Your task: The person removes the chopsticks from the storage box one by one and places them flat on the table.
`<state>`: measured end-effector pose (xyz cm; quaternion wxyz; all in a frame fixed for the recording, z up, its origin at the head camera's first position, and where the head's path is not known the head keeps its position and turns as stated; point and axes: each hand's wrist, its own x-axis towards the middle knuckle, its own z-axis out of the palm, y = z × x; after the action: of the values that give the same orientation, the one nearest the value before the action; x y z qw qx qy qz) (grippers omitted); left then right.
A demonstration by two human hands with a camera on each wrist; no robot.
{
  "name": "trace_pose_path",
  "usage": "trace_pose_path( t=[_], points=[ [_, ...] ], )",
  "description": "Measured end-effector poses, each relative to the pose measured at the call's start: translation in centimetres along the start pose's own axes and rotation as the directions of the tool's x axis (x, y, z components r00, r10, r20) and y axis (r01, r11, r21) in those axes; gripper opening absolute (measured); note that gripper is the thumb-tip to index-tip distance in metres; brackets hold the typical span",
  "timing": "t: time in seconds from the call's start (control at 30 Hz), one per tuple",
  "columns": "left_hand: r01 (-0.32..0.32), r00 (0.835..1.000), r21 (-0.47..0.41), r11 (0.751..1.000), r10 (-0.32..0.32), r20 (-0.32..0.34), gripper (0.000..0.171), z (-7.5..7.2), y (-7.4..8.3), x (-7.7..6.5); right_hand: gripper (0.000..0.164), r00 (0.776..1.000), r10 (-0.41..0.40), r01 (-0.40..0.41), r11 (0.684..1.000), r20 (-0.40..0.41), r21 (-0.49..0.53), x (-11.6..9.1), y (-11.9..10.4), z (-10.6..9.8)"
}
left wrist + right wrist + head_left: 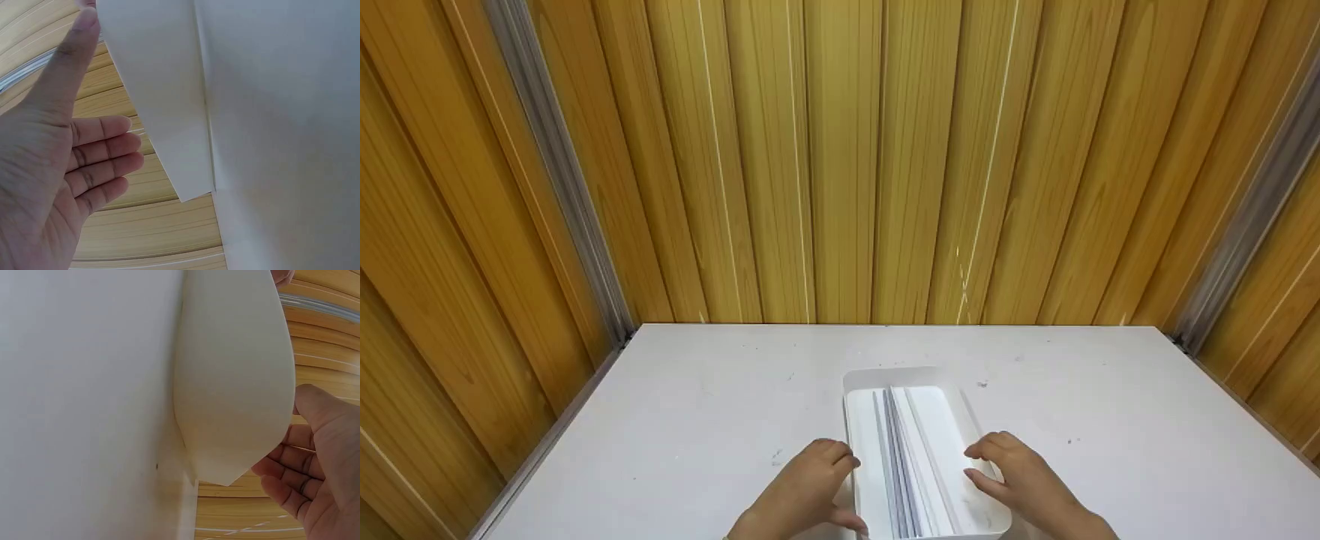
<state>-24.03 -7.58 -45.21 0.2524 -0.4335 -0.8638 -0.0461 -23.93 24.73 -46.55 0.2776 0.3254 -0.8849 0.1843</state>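
A long white open-topped tray (892, 373) stands on the table with several thin, straight grey and white sticks (901, 465) lying lengthwise in it. My left hand (810, 484) is at the tray's left side, its thumb near the front corner. In the left wrist view its thumb reaches the edge of the tray wall (157, 101), while the other fingers extend loosely. Across from it, my right hand (1027, 480) is at the right rim with thumb and fingers apart. The right wrist view has the tray's rounded wall (230, 371) hiding part of that thumb. Neither hand grips a stick.
The white table (697, 420) has small dark marks on its surface. Behind it rises a wood-patterned wall (840, 165), with grey metal posts (562, 165) at the corners.
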Motion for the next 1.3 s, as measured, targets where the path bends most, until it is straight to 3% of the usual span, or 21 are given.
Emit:
trace_pose_path(
  t=[0.17,0.5,0.8,1.13,1.3],
  points=[
    [-0.001,1.000,-0.002,1.000,0.001,0.031,0.070,-0.1,0.1,0.1,0.020,1.000,0.003,-0.003,1.000,0.009,0.027,0.3,-0.4,0.4],
    [-0.008,1.000,-0.026,1.000,0.008,0.006,0.066,0.2,0.1,0.1,0.011,0.993,0.083,-0.083,0.997,0.079,0.005,1.2,-1.3,1.1],
    [0.025,0.999,-0.077,0.997,-0.023,0.030,0.066,0.2,0.0,-0.3,0.011,0.949,0.200,-0.203,0.979,0.245,-0.014,2.4,-1.9,1.7],
    [0.013,1.000,-0.081,0.997,-0.014,-0.010,0.064,0.4,0.1,-0.4,0.014,0.916,0.241,-0.249,0.968,0.320,-0.017,3.0,-2.2,2.4],
    [0.016,1.000,-0.069,0.998,-0.017,-0.014,0.064,0.4,0.1,-0.3,0.016,0.901,0.275,-0.268,0.961,0.336,-0.067,3.4,-2.2,2.6]
  ],
)
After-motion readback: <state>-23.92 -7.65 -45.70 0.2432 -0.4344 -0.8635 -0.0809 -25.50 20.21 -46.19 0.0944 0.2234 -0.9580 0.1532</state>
